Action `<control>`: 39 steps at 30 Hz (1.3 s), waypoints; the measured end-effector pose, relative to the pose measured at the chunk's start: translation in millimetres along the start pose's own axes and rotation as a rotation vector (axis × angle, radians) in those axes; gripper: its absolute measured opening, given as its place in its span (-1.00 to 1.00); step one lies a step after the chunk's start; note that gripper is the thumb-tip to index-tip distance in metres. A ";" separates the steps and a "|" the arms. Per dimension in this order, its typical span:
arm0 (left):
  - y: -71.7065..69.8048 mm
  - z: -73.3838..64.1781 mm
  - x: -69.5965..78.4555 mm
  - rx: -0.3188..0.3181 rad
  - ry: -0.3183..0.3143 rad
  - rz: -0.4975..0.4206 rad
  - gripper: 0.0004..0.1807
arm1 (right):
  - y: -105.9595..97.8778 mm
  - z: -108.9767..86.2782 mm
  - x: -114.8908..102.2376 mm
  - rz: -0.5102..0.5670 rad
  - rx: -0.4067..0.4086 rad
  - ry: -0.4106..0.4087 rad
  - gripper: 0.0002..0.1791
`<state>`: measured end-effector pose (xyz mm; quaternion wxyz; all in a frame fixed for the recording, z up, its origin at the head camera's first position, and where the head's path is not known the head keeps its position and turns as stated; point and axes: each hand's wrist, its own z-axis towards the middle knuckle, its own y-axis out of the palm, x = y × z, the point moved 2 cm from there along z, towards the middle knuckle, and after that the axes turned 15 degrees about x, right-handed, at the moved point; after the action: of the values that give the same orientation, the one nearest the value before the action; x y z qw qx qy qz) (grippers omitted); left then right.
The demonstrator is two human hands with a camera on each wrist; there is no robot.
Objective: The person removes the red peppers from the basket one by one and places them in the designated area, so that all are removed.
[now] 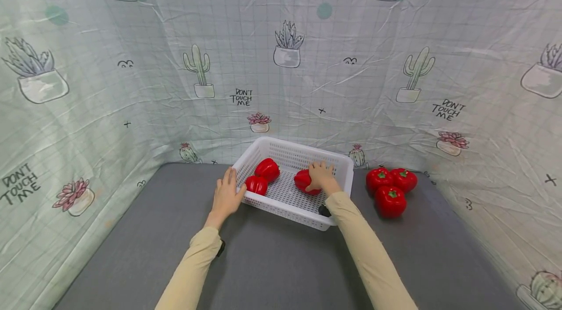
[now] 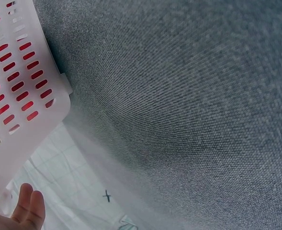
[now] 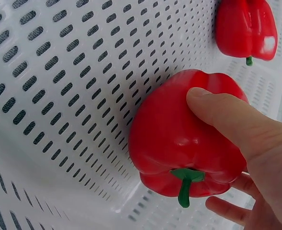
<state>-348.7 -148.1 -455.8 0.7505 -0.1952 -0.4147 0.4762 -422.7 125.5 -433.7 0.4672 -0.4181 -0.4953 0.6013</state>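
In the head view, my right hand (image 1: 323, 177) reaches into the white plastic basket (image 1: 281, 211) and grips a red bell pepper (image 1: 302, 180) from its right side. The right wrist view shows the thumb (image 3: 227, 112) across the pepper's side, other fingers beneath, and its green stem toward the camera. My left hand (image 1: 226, 196) rests at the basket's left edge, its fingers extended by the rim. Two more red bell peppers lie in the left end of the basket, one behind (image 1: 267, 169) and one in front (image 1: 256, 185).
To the right of the basket, three red bell peppers (image 1: 391, 201) stand grouped on the dark grey table (image 1: 281, 261). A pale cloth (image 1: 307, 90) printed with potted plants hangs close behind the basket and along both sides of the table.
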 end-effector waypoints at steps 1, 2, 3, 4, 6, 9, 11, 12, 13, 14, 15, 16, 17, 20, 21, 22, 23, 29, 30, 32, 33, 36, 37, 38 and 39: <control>-0.1 0.0 0.0 0.000 0.000 -0.001 -0.33 | -0.2 0.0 -0.2 0.001 0.001 -0.001 -0.17; -0.3 0.0 0.2 -0.002 -0.001 -0.002 -0.33 | -0.4 0.0 -0.4 0.002 0.003 -0.003 -0.17; -0.3 0.1 0.2 -0.003 -0.001 -0.002 -0.33 | -0.4 -0.1 -0.4 0.001 0.005 -0.005 -0.16; -0.4 0.2 0.4 -0.003 -0.002 -0.002 -0.33 | -0.4 -0.2 -0.4 0.002 0.009 -0.007 -0.16; -0.4 0.5 0.5 -0.006 -0.005 0.000 -0.32 | -1.0 -0.5 -0.8 0.002 0.015 -0.008 -0.15; -0.5 1.0 0.8 -0.004 -0.004 0.010 -0.32 | -2.7 -0.8 -1.9 0.001 0.029 -0.012 -0.14; 0.1 0.8 1.0 0.002 0.005 0.013 -0.33 | -4.4 -1.6 -2.9 0.002 0.035 -0.014 -0.15; 0.4 0.7 1.0 0.007 0.010 0.013 -0.33 | -5.2 -1.9 -3.3 0.002 0.041 -0.017 -0.15; 0.8 0.6 0.8 0.012 0.014 0.009 -0.33 | -6.2 -2.3 -4.0 0.002 0.045 -0.020 -0.16; 1.2 0.5 0.5 0.018 0.018 0.002 -0.33 | -7.0 -2.5 -4.6 -0.001 0.047 -0.024 -0.17; 1.3 0.2 0.3 0.027 0.020 -0.011 -0.33 | -7.9 -2.6 -5.3 0.000 0.049 -0.029 -0.17; 1.8 0.0 -0.3 0.038 0.024 -0.024 -0.33 | -8.8 -2.6 -6.1 -0.002 0.052 -0.036 -0.18; 1.9 -0.2 -0.7 0.048 0.026 -0.040 -0.33 | -9.8 -2.5 -6.8 -0.003 0.054 -0.041 -0.18; 3.4 -1.3 -2.9 0.095 0.061 -0.055 -0.32 | -13.3 -2.0 -8.9 0.002 0.064 -0.056 -0.18; 3.3 -1.5 -3.4 0.100 0.064 -0.065 -0.32 | -15.0 -1.8 -9.5 0.002 0.070 -0.061 -0.17; 3.2 -1.6 -3.4 0.107 0.071 -0.066 -0.32 | -17.0 -1.6 -10.2 0.002 0.076 -0.067 -0.17; 2.9 -1.7 -3.0 0.105 0.068 -0.070 -0.32 | -19.3 -1.6 -11.0 0.003 0.079 -0.072 -0.17; 0.2 0.8 0.3 0.029 0.020 -0.013 -0.34 | -35.3 -1.4 -17.1 -0.031 0.115 -0.122 -0.15; 0.2 0.9 0.5 0.021 0.020 -0.001 -0.34 | -37.6 -1.5 -17.8 -0.034 0.124 -0.130 -0.15; 0.4 0.6 0.8 0.037 0.025 -0.022 -0.35 | -42.2 -2.5 -19.4 -0.048 0.145 -0.154 -0.15; 0.9 0.4 0.3 0.047 0.031 -0.035 -0.35 | -44.4 -3.2 -20.4 -0.051 0.159 -0.167 -0.16; 4.2 -0.5 -3.2 0.102 0.060 -0.063 -0.34 | -51.5 -6.8 -24.1 -0.069 0.198 -0.207 -0.19; 4.5 -0.7 -3.5 0.112 0.062 -0.072 -0.34 | -54.0 -8.2 -25.8 -0.081 0.208 -0.221 -0.20; 4.9 -0.5 -4.0 0.116 0.064 -0.070 -0.34 | -56.6 -9.5 -27.4 -0.089 0.218 -0.234 -0.21; 4.6 -0.5 -3.9 0.113 0.062 -0.065 -0.34 | -59.1 -10.7 -29.0 -0.096 0.225 -0.246 -0.21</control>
<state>-351.6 -149.3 -460.9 0.7878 -0.1534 -0.3699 0.4681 -397.4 103.8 -375.9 0.4752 -0.2624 -0.4976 0.6766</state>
